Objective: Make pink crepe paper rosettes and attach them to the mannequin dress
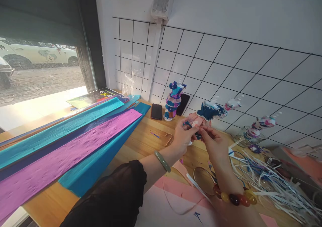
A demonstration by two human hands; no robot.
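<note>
In front of the wall grid, my left hand [184, 134], with a green bangle on its wrist, pinches a small pale-pink pleated piece [195, 123] with dark blue parts around it. My right hand [213, 142], wearing a string of large beads, has its fingertips closed on the same piece from the right. Just behind my fingers stands a miniature dress form [210, 110] in a dark blue top with white ruffled edging and pink below. My fingers partly hide its lower part, and I cannot tell whether the piece is joined to it.
Teal crepe paper [100, 111] and purple crepe paper [105, 134] stretch along the left. A phone [156, 111] lies beside a decorated dress form [173, 101]. Tangled ribbon strips [269, 180] cover the right side, near a glass jar [251, 136]. Pink paper [173, 186] lies in front.
</note>
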